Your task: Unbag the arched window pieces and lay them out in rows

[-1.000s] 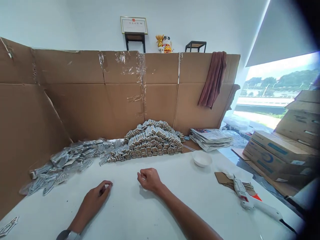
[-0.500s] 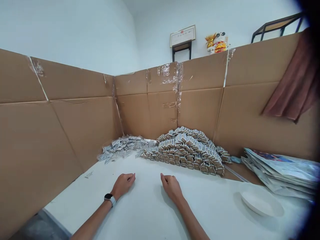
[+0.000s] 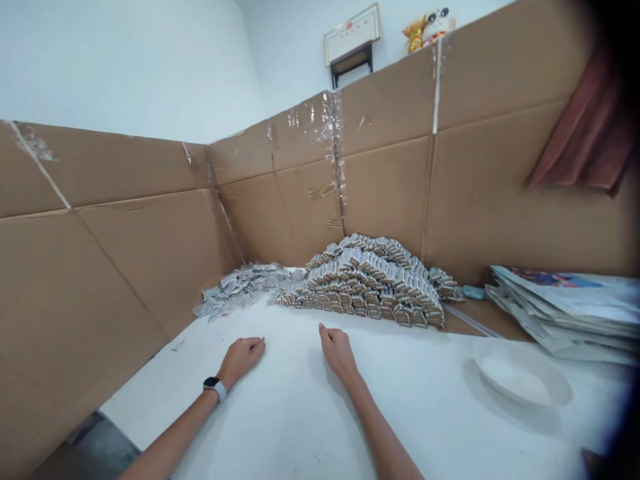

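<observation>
My left hand [image 3: 241,356] rests on the white table [image 3: 310,427] with its fingers curled under; a dark watch is on that wrist. My right hand [image 3: 337,350] lies a short way to its right, fingers also loosely curled against the tabletop. Neither hand visibly holds anything. Beyond them sits a large heap of small silver-and-brown packets [image 3: 367,281] stacked in rows. A looser pile of silvery packets [image 3: 240,285] spreads to the heap's left, toward the corner.
Tall cardboard walls [image 3: 125,267] taped together fence the table's left and back sides. A white dish [image 3: 517,380] sits at right, with a stack of printed bags [image 3: 565,307] behind it. A brown cloth [image 3: 585,140] hangs over the wall. One stray packet [image 3: 179,344] lies near the left wall.
The view has swung left and tilted, hiding the glue gun and boxes at right. Both hands stay on the table, closed, nearly in the same places.
</observation>
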Motion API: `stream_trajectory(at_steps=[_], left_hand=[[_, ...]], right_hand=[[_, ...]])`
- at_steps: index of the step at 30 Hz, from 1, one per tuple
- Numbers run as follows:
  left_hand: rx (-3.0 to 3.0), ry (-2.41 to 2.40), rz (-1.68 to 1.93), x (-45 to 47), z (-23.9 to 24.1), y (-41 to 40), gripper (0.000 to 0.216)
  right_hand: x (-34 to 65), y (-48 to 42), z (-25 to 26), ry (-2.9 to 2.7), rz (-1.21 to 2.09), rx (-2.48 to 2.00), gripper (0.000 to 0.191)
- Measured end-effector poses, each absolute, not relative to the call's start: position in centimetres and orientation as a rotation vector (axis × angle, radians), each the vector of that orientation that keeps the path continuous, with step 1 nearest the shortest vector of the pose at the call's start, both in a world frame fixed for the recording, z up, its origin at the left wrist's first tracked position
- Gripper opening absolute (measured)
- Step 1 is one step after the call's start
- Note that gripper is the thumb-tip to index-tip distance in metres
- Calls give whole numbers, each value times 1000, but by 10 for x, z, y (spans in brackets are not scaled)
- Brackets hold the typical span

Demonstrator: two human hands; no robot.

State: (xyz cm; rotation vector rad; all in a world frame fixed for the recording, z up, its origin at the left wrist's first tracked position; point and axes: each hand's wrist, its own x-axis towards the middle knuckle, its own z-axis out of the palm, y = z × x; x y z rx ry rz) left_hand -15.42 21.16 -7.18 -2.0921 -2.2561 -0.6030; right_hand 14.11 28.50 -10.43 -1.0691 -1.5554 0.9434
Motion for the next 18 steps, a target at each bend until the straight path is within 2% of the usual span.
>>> stream_trajectory(at_steps=[8, 18], left_hand=[[-2090, -2254, -445, -150, -67, 214, 50], [-2165, -2260, -549, -162, -67, 230, 50]], right_hand=[[147, 291, -103, -1455, 1048, -1061, 53], [150, 294, -102, -1447, 1058, -1071, 53]])
